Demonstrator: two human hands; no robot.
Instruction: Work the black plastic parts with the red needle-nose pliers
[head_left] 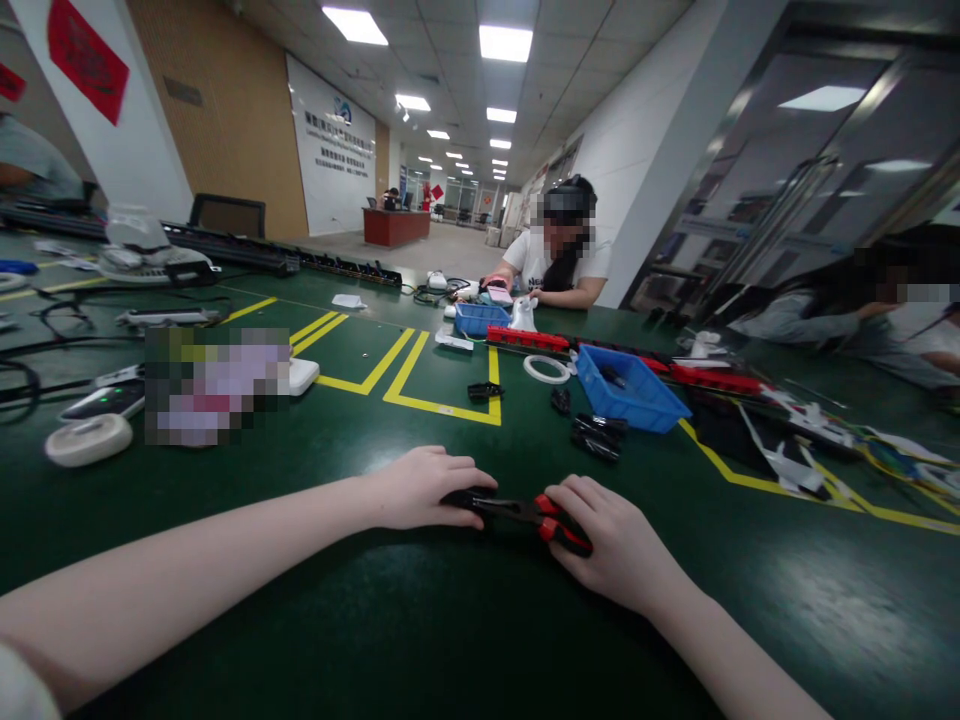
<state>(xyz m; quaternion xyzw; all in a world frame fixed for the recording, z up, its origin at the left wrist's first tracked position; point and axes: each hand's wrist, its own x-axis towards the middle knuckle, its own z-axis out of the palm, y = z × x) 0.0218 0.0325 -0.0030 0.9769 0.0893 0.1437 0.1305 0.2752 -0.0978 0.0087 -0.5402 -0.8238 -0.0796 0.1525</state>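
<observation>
My right hand (611,545) is closed around the red-and-black handles of a pair of long-nosed pliers (550,518). The jaws point left and reach a small black part (466,498), which my left hand (427,490) pinches between thumb and fingers. Whether the jaws grip the part or only touch it, I cannot tell. Both hands are low over the dark green table (337,640). Beyond my right hand lie several similar black pieces: a shiny cluster (598,436), a small lump (560,401) and a separate piece (485,390).
A blue bin (637,395) and a white ring (547,369) stand beyond my right hand. Yellow tape (442,409) marks the table. At left are a white tape roll (88,440) and cables. Across the table sits a person (559,255) near a smaller blue bin (480,320).
</observation>
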